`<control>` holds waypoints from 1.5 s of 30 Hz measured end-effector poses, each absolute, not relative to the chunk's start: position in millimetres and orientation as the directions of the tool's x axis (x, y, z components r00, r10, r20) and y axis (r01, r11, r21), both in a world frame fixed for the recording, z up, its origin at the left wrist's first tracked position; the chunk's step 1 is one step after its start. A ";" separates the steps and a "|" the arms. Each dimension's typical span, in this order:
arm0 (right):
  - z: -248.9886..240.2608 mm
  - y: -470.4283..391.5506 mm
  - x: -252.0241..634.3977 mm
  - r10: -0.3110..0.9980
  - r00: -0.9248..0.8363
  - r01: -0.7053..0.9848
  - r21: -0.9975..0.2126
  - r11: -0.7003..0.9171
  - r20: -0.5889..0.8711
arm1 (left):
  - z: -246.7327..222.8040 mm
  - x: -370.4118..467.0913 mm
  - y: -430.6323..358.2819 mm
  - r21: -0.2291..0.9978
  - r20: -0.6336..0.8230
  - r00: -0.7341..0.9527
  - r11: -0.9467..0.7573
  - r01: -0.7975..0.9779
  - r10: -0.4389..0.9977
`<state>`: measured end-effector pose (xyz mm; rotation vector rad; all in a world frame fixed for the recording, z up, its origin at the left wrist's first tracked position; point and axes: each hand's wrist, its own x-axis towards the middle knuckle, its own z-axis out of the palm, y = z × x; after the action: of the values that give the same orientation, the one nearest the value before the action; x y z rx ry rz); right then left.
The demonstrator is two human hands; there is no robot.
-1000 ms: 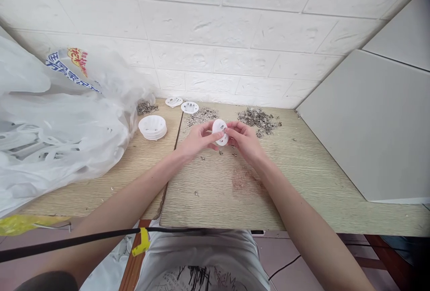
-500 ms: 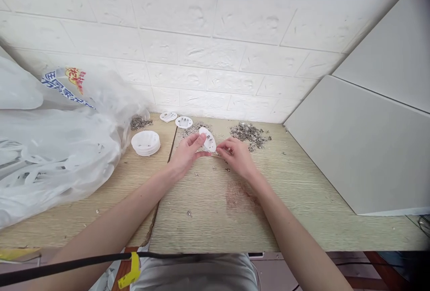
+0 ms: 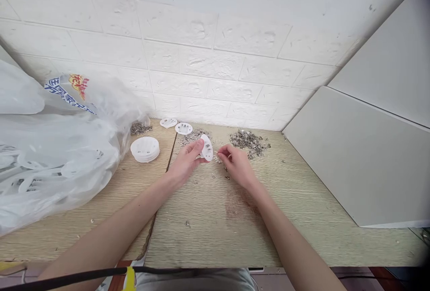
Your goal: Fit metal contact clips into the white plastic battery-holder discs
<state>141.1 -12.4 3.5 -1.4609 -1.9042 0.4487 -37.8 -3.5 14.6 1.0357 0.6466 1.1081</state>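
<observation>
My left hand [image 3: 190,156] grips a round white plastic disc [image 3: 207,148] by its edge, thumb on the face. The disc is tilted up, and small metal pieces show on it. Just right of the disc, my right hand [image 3: 235,161] has thumb and forefinger pinched together; whatever is between them is too small to make out. Behind my left hand lies a spread of tiny metal parts [image 3: 195,136]. A larger heap of small metal parts [image 3: 248,142] lies beyond my right hand. Several loose metal pieces are scattered below the hands.
A stack of white discs [image 3: 145,149] stands left of my left hand. Two discs with metal pieces, one of them here [image 3: 183,128], lie near the wall. A big clear plastic bag [image 3: 67,147] fills the left side. Grey panels [image 3: 363,156] stand at the right.
The disc in my left hand has turned more edge-on to me. My right hand has drawn slightly away from it. The view has tilted up a little.
</observation>
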 end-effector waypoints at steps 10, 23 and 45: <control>6.3 -18.2 136.2 0.887 -0.187 0.680 -0.596 0.427 0.422 | 6.9 -36.9 -2.4 0.962 0.077 0.365 0.027 -0.272 0.928; 9.9 -20.4 136.5 0.861 -0.143 0.657 -0.604 0.451 0.488 | 10.2 -37.0 -5.6 0.972 0.069 0.366 0.021 -0.235 0.928; 18.8 -26.2 131.3 0.948 -0.150 0.747 -0.596 0.295 0.281 | 10.6 -36.5 -6.2 0.983 0.038 0.355 0.028 -0.181 0.934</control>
<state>131.3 -26.2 18.8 -1.5078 -1.9540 0.4237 -36.5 -6.2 10.6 1.2291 0.8068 1.0233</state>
